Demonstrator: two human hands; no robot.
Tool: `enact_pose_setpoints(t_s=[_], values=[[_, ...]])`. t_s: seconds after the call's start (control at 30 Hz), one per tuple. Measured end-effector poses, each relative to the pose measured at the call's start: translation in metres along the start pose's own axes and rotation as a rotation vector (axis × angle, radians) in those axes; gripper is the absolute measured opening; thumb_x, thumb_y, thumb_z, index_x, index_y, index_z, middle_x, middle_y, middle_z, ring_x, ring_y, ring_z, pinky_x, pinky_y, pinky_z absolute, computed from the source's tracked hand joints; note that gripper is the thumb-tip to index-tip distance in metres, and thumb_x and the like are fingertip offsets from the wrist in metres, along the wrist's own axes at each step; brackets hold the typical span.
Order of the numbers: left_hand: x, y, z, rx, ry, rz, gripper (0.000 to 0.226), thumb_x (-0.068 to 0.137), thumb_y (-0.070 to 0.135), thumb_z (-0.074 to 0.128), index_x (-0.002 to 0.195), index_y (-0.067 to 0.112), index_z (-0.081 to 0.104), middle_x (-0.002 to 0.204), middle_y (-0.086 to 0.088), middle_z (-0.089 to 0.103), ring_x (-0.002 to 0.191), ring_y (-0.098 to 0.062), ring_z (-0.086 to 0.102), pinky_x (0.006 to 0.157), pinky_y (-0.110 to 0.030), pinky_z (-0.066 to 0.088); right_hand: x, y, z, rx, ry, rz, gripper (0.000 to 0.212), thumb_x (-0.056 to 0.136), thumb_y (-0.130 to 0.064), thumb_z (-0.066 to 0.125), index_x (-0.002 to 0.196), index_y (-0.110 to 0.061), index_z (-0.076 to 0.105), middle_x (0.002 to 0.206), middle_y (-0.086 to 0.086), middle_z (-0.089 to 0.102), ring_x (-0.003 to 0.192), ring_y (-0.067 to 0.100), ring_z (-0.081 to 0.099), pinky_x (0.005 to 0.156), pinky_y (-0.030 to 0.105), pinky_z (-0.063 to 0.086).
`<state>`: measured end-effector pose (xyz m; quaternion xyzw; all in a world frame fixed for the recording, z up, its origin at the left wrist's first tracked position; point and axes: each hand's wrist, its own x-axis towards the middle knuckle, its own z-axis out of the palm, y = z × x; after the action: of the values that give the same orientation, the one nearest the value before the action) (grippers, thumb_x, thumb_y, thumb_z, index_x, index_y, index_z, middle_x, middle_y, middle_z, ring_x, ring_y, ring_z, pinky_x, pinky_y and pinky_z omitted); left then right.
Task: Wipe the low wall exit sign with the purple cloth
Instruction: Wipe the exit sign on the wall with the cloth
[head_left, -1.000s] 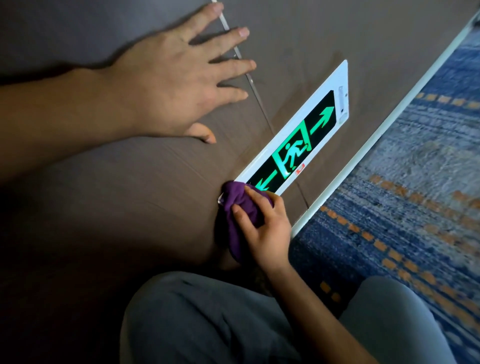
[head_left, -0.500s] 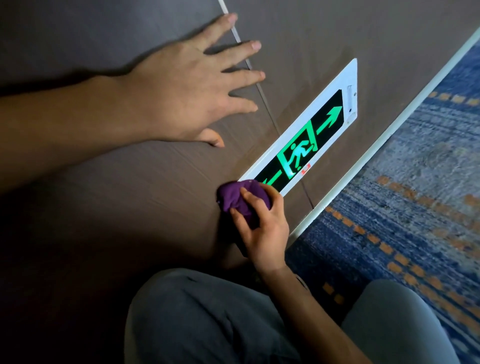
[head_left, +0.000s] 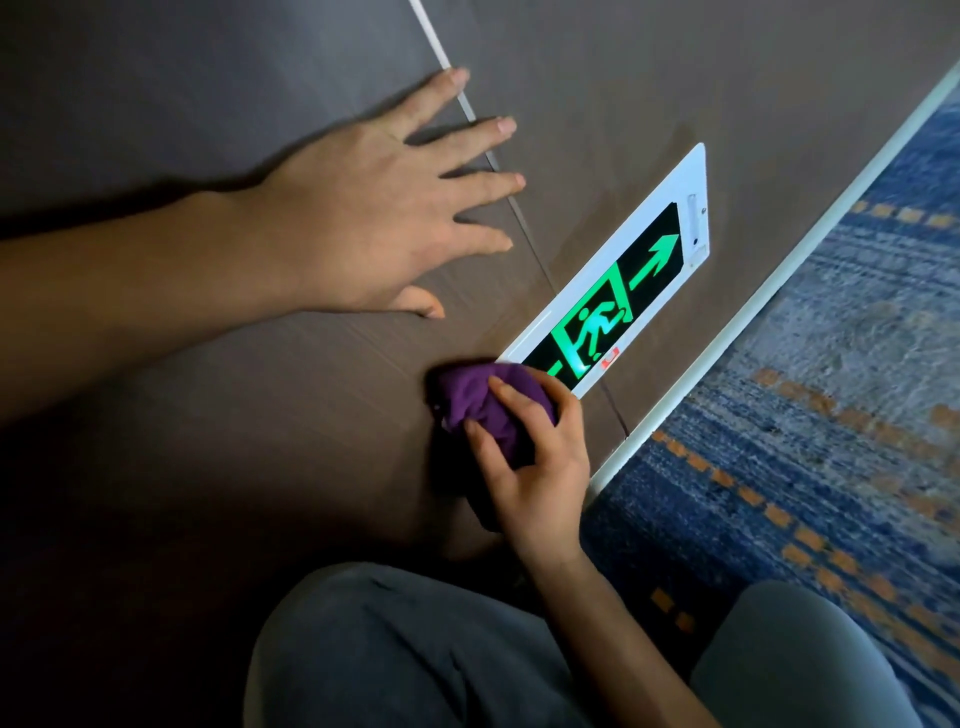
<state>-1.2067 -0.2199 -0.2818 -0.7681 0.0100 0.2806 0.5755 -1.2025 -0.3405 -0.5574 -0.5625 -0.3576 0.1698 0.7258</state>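
The exit sign (head_left: 623, 291) is a white-framed black panel with a glowing green running figure and arrows, set low in the brown wall. My right hand (head_left: 530, 467) grips the bunched purple cloth (head_left: 483, 405) and presses it on the sign's near end, covering the left arrow. My left hand (head_left: 379, 223) lies flat on the wall above the sign with its fingers spread, holding nothing.
A white skirting strip (head_left: 769, 291) runs along the wall's foot beside the blue and orange carpet (head_left: 831, 441). A thin metal joint (head_left: 483, 145) crosses the wall under my left fingers. My knees in grey trousers (head_left: 415, 654) fill the bottom of the view.
The cloth in my right hand has slid slightly farther along the sign's near end. My left hand stays flat on the wall. The view has shifted a little.
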Motion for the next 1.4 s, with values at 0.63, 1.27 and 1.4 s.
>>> enact_pose_setpoints(t_s=[0.63,1.27,1.4], values=[[0.004,0.018,0.004,-0.023,0.053,0.037,0.082,0.087,0.076,0.042,0.155,0.031,0.031,0.168,-0.011,0.026,0.157,-0.042,0.015,0.123,-0.067,0.012,-0.046,0.081,-0.028,-0.411,-0.321,0.216,0.043,0.083,-0.038,0.083,0.125,-0.033,0.072,0.136,-0.001,0.059,0.108,0.022,0.069,0.077,0.034,0.058],[0.006,0.022,0.004,-0.044,0.038,0.034,0.082,0.086,0.073,0.046,0.155,0.030,0.033,0.167,-0.012,0.028,0.157,-0.042,0.014,0.123,-0.069,0.011,-0.056,0.104,-0.016,-0.432,-0.330,0.117,0.047,0.082,-0.035,0.083,0.125,-0.035,0.063,0.141,-0.001,0.052,0.111,0.025,0.067,0.071,0.034,0.057],[0.007,0.021,0.003,-0.055,0.043,0.038,0.082,0.085,0.073,0.045,0.155,0.030,0.034,0.167,-0.012,0.028,0.157,-0.042,0.015,0.123,-0.069,0.011,-0.051,0.122,-0.029,-0.534,-0.416,0.249,0.040,0.088,-0.039,0.076,0.126,-0.033,0.066,0.141,-0.001,0.054,0.105,0.028,0.068,0.074,0.040,0.061]])
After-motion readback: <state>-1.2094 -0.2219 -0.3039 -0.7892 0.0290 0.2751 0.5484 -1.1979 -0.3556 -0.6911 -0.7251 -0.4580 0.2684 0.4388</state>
